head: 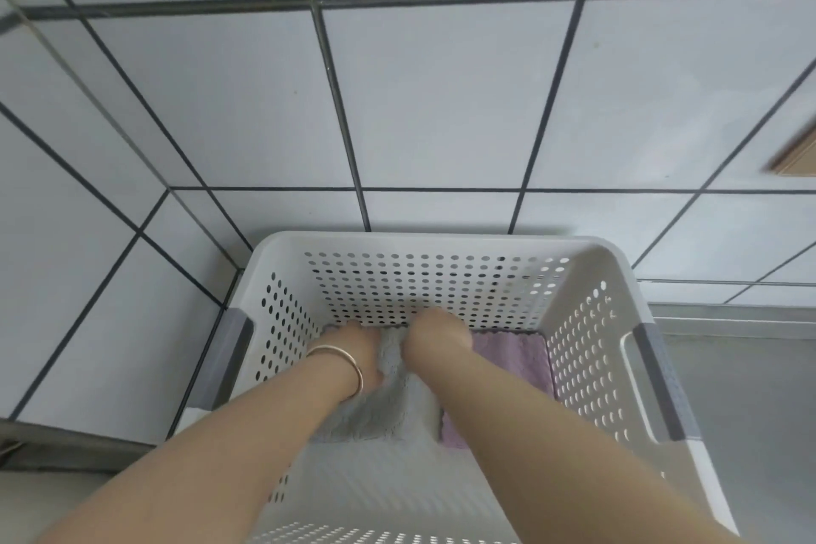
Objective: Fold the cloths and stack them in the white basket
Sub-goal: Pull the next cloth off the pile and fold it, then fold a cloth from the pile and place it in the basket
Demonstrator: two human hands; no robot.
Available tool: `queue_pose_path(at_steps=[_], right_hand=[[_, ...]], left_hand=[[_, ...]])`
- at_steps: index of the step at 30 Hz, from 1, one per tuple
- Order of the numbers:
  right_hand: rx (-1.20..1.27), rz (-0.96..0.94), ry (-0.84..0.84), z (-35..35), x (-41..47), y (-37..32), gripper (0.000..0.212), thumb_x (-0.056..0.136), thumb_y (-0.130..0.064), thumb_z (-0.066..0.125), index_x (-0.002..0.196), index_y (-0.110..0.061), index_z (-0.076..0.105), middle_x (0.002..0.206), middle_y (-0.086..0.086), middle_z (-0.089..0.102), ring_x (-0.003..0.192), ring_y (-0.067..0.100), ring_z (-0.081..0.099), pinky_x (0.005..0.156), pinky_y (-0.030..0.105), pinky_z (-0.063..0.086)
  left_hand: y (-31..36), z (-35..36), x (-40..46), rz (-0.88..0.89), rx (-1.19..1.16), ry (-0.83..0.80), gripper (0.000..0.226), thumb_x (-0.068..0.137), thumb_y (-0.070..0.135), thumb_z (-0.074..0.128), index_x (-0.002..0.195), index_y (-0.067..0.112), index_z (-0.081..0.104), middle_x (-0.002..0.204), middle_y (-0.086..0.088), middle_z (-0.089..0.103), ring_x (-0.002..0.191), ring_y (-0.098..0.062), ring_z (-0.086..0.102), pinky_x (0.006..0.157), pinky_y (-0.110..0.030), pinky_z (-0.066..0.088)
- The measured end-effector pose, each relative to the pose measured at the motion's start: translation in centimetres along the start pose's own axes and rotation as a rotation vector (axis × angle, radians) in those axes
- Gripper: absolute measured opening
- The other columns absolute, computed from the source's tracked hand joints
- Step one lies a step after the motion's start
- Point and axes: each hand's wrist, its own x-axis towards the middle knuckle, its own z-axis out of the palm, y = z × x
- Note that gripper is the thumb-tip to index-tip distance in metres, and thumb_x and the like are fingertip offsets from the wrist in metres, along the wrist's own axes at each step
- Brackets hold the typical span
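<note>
White tiled walls (pixel 441 102) with dark grout meet in a corner; a grey counter (pixel 750 411) holds one white basket (pixel 587 278). Inside lie two cloths: grey (pixel 393 406) beside purple (pixel 516 358). Both hands, left (pixel 360 351) and right (pixel 435 333), rest on the grey cloth; their grip cannot be told.

White tiled wall (pixel 441 102) with dark grout lines fills most of the frame, meeting another tiled wall (pixel 66 234) at the left corner. Grey counter surface (pixel 742 389) lower right, brownish blurry thing (pixel 795 155) at the right edge.
</note>
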Motion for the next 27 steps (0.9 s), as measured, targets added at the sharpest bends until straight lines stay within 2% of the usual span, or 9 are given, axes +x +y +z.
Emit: queue_pose_path(at_steps=[3, 5, 8, 10, 13, 16, 19, 23, 27], right_hand=[[-0.232, -0.199, 0.198, -3.8, -4.6, -0.3, 0.025, 0.091, -0.008, 0.045, 0.111, -0.01, 0.06, 0.1, 0.004, 0.06, 0.095, 0.022, 0.058, 0.069, 0.028, 0.043], [-0.264, -0.241, 0.321, -6.2, -8.6, 1.2, 0.023, 0.089, -0.008, 0.045, 0.105, -0.011, 0.061, 0.088, 0.004, 0.058, 0.086, 0.023, 0.056, 0.064, 0.027, 0.039], [-0.194, -0.31, 0.642, -7.8, -14.7, 5.3, 0.013, 0.085, -0.013, 0.05, 0.095, -0.013, 0.058, 0.09, 0.005, 0.065, 0.082, 0.025, 0.064, 0.045, 0.021, 0.025], [-0.128, -0.313, 0.943, -7.5, -18.1, 8.3, 0.004, 0.073, -0.018, 0.062, 0.072, -0.016, 0.058, 0.061, -0.001, 0.062, 0.048, 0.021, 0.06, 0.04, 0.018, 0.008], [0.079, -0.292, 1.082, -5.3, -23.0, 14.5, 0.018, 0.076, -0.028, 0.049, 0.061, -0.021, 0.054, 0.045, -0.004, 0.053, 0.034, 0.016, 0.047, 0.033, 0.021, 0.017], [0.174, -0.118, 0.988, -1.7, -25.9, 21.5, 0.019, 0.082, -0.032, 0.047, 0.072, -0.023, 0.06, 0.057, -0.004, 0.062, 0.049, 0.017, 0.057, 0.039, 0.022, 0.024], [0.225, 0.135, 0.742, 3.0, -27.7, 28.6, 0.023, 0.091, -0.036, 0.043, 0.095, -0.025, 0.063, 0.088, -0.001, 0.07, 0.083, 0.023, 0.063, 0.061, 0.029, 0.036], [0.3, 0.38, 0.587, 8.7, -30.6, 37.9, 0.021, 0.089, -0.033, 0.044, 0.101, -0.027, 0.06, 0.098, -0.001, 0.069, 0.094, 0.025, 0.061, 0.07, 0.029, 0.044], [0.36, 0.577, 0.625, 12.3, -32.9, 48.2, 0.022, 0.089, -0.028, 0.044, 0.104, -0.025, 0.06, 0.104, -0.001, 0.066, 0.097, 0.022, 0.06, 0.071, 0.028, 0.043]], left_hand=[[1.5, -3.1, -3.5, 0.087, 0.017, 0.121, 0.043, 0.088, 0.034, 0.047, 0.128, 0.02, 0.046, 0.116, -0.004, 0.058, 0.103, -0.023, 0.059, 0.08, -0.032, 0.049], [3.2, -5.2, -6.9, 0.144, 0.032, 0.254, 0.03, 0.088, 0.035, 0.046, 0.114, 0.022, 0.054, 0.099, -0.002, 0.059, 0.095, -0.023, 0.061, 0.074, -0.031, 0.047], [6.5, -7.3, -12.4, 0.236, 0.012, 0.521, 0.026, 0.089, 0.036, 0.045, 0.108, 0.022, 0.055, 0.1, -0.001, 0.057, 0.094, -0.025, 0.061, 0.069, -0.031, 0.043], [8.7, -7.5, -15.4, 0.361, -0.073, 0.761, 0.021, 0.086, 0.032, 0.047, 0.101, 0.02, 0.056, 0.095, 0.0, 0.058, 0.086, -0.027, 0.063, 0.061, -0.03, 0.04], [13.8, -6.3, -18.9, 0.588, -0.218, 0.916, 0.022, 0.072, 0.034, 0.045, 0.08, 0.022, 0.062, 0.071, 0.005, 0.061, 0.056, -0.022, 0.063, 0.043, -0.028, 0.043], [20.6, -3.4, -19.9, 0.682, -0.296, 0.781, 0.023, 0.082, 0.034, 0.052, 0.103, 0.028, 0.061, 0.091, 0.008, 0.063, 0.078, -0.018, 0.065, 0.064, -0.031, 0.052], [27.2, 0.8, -19.3, 0.707, -0.244, 0.63, 0.032, 0.09, 0.04, 0.046, 0.12, 0.032, 0.05, 0.115, 0.01, 0.058, 0.103, -0.019, 0.059, 0.084, -0.032, 0.048], [35.6, 5.4, -19.6, 0.794, -0.143, 0.422, 0.033, 0.091, 0.038, 0.044, 0.122, 0.031, 0.049, 0.12, 0.007, 0.057, 0.11, -0.02, 0.056, 0.089, -0.03, 0.045], [43.1, 8.8, -20.4, 0.797, -0.12, 0.282, 0.033, 0.09, 0.039, 0.047, 0.121, 0.029, 0.052, 0.117, 0.008, 0.06, 0.109, -0.017, 0.057, 0.088, -0.028, 0.043]])
